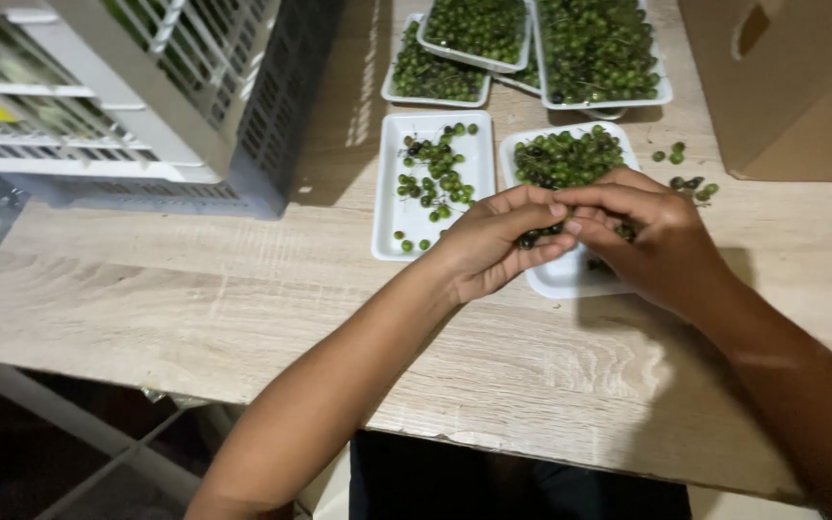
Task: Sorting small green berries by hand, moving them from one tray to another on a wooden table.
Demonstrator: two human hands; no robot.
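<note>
My left hand [489, 246] and my right hand [657, 241] meet over a white foam tray [562, 276] heaped with small green berries [568, 157]. Both hands pinch a small cluster of dark and green berries [541, 234] between their fingertips. To the left lies a second white tray [389, 207] with berries scattered loosely over it [438, 175].
Three more white trays full of green berries [597, 48] are stacked at the far edge of the wooden table [195, 299]. A grey plastic crate [185, 106] stands at the left, a cardboard box [792, 87] at the right. A few loose berries [690, 183] lie by the box.
</note>
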